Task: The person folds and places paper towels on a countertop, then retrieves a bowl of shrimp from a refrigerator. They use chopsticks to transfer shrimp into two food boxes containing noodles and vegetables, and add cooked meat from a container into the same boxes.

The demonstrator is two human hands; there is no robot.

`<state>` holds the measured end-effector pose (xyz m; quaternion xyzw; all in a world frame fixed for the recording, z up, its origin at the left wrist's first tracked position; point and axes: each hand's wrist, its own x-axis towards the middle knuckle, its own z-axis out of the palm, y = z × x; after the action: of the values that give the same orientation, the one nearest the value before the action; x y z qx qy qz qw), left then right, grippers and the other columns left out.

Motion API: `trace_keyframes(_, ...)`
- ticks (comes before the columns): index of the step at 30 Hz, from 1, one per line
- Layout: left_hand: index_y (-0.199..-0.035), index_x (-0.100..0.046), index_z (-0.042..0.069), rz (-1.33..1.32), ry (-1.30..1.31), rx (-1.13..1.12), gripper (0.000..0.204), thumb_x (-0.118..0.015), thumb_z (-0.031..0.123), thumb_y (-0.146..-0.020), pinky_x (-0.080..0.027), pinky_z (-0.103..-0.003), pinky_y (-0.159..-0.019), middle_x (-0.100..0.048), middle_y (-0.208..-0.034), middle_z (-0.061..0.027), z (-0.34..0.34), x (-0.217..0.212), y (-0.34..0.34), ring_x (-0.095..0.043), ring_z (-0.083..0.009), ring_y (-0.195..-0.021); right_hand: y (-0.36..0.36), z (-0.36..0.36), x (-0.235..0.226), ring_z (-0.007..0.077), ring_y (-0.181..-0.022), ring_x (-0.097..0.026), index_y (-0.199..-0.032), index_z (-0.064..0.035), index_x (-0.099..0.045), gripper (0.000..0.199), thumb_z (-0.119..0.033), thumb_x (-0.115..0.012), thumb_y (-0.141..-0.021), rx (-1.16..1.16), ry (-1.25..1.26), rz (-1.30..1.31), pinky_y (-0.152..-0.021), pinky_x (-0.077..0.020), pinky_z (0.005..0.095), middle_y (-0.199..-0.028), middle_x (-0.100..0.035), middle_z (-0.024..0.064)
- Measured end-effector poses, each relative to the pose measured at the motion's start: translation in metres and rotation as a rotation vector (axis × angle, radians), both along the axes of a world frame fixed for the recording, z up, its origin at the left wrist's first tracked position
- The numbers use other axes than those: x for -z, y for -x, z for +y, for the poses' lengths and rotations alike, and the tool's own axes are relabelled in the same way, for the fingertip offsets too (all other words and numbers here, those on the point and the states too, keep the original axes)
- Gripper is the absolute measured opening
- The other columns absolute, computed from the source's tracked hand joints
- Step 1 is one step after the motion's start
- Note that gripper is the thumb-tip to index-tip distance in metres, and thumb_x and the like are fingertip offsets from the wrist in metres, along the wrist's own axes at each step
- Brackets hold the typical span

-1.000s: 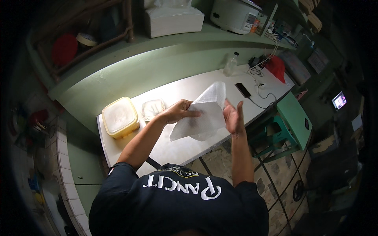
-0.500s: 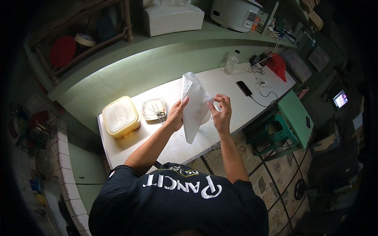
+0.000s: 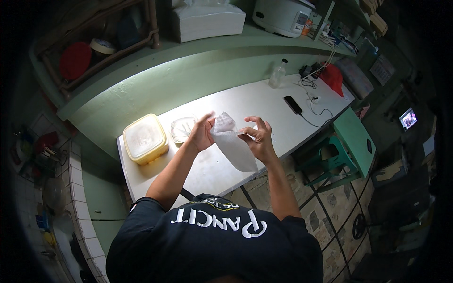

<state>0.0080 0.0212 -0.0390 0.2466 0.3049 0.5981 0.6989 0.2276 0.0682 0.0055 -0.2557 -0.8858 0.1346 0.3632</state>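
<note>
White plastic bag [image 3: 234,146] is up over the desk [image 3: 255,106], pinched at its top by both grips: left hand [image 3: 202,134] at 9 o'clock of it, right hand [image 3: 258,137] at 3. Further out I see a clear tub [image 3: 182,128], then a yellow lidded box [image 3: 144,138] at 9.

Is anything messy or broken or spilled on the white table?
Nothing looks spilled or broken. The white table holds a yellow lidded container, a small clear tub, a clear bottle standing upright and a dark phone on its cable. The left hand and right hand hold a white plastic bag above it.
</note>
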Motion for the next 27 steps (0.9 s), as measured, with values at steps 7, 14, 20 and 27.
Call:
trace_keyframes(7, -0.136, -0.043, 0.011, 0.106, 0.038, -0.107, 0.044, -0.050, 0.029, -0.096, -0.049, -0.038, -0.090, -0.056, -0.125, -0.0109, 0.000, 0.005, 0.000, -0.057, -0.0220, -0.112, 0.008, 0.000, 0.013, 0.0182, -0.077, -0.061, -0.089, -0.0054, -0.062, 0.011, -0.013, -0.068, -0.084, -0.090, 0.226, 0.300, -0.069, -0.0469, 0.0290, -0.081, -0.061, 0.0051)
trace_keyframes(14, -0.111, -0.053, 0.006, 0.687, -0.074, -0.460, 0.031, -0.050, 0.034, -0.097, -0.050, -0.029, -0.074, -0.059, -0.107, -0.0080, -0.007, 0.015, -0.001, -0.060, -0.0153, -0.090, -0.002, 0.004, -0.003, 0.0067, -0.065, -0.044, -0.081, -0.0022, -0.052, 0.019, -0.014, -0.061, -0.092, 0.001, 0.563, 0.270, -0.059, -0.0397, 0.0226, -0.065, -0.048, -0.0001)
trace_keyframes(20, -0.075, -0.065, 0.004, 0.771, 0.061, -0.068, 0.050, -0.052, 0.049, -0.093, -0.043, -0.022, -0.043, -0.057, -0.059, -0.0030, -0.027, 0.007, 0.018, -0.053, -0.0084, -0.046, -0.019, 0.022, -0.013, 0.0243, -0.067, -0.064, -0.086, -0.0021, -0.059, 0.012, -0.013, -0.064, -0.088, 0.127, 0.020, 0.060, -0.062, -0.0480, 0.0328, -0.073, -0.065, 0.0114)
trace_keyframes(27, -0.139, -0.041, 0.007, -0.042, 0.059, 0.465, 0.104, -0.023, 0.087, -0.076, -0.050, -0.051, -0.084, -0.053, -0.129, -0.0220, -0.044, 0.016, 0.016, -0.058, -0.0399, -0.110, -0.007, -0.016, -0.021, 0.0247, -0.083, -0.064, -0.092, -0.0090, -0.064, 0.019, -0.005, -0.069, -0.074, -0.079, -0.326, -0.074, -0.083, -0.0471, 0.0415, -0.092, -0.066, 0.0057)
